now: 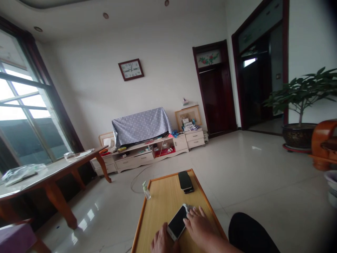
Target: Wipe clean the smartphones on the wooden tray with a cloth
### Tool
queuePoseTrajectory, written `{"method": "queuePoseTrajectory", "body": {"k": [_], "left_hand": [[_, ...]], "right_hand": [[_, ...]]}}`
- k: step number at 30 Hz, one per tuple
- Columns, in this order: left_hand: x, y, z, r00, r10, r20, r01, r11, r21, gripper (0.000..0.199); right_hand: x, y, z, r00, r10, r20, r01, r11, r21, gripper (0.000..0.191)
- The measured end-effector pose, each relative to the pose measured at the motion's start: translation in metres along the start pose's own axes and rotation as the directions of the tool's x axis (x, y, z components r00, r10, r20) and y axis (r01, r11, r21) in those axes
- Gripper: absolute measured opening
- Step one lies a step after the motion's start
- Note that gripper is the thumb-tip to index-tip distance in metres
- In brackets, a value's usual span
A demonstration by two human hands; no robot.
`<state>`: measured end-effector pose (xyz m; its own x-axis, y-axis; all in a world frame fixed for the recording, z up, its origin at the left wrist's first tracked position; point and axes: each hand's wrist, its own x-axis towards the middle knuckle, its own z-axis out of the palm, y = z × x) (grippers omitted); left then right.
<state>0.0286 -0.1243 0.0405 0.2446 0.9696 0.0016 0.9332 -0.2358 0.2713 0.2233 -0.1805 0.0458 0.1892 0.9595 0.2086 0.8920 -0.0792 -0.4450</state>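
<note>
A white-framed smartphone point(178, 222) with a dark screen lies aslant on the low wooden table point(160, 211). Around its lower left corner my left hand point(161, 240) is closed, with the thumb along the near edge. My right hand point(198, 225) presses a crumpled pale wipe point(187, 207) against the phone's upper right end, fingers bent over it. Most of the wipe is hidden beneath those fingers. Beyond the phone, a small stack of dark phones point(185, 180) rests near the table's far right corner. A clear pump bottle point(146, 191) with a green top stands at the left edge.
My dark-clothed knee point(250, 233) is right of the table. A long table point(63, 165) with a plastic bag stands at left. Against the far wall is a white TV cabinet point(147, 158) under a patterned cloth point(142, 126). A potted plant point(300, 135) stands at right.
</note>
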Motion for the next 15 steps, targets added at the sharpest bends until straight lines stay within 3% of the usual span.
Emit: {"method": "queuePoseTrajectory", "body": {"k": [7, 12, 15], "left_hand": [[-0.002, 0.002, -0.003, 0.999, 0.018, 0.044, -0.019, 1.0, 0.024, 0.065], [-0.004, 0.006, -0.009, 0.999, 0.0, 0.036, -0.002, 0.999, 0.042, 0.073], [-0.004, 0.007, -0.012, 1.0, -0.005, 0.026, 0.004, 0.999, 0.043, 0.076]], "right_hand": [[-0.022, -0.041, 0.022, 0.966, -0.252, 0.063, 0.239, 0.957, 0.165, 0.047], [-0.01, -0.021, 0.008, 0.994, -0.101, -0.039, 0.105, 0.986, 0.13, 0.049], [0.004, -0.005, -0.005, 0.999, 0.01, -0.038, -0.007, 0.996, 0.085, 0.052]]}}
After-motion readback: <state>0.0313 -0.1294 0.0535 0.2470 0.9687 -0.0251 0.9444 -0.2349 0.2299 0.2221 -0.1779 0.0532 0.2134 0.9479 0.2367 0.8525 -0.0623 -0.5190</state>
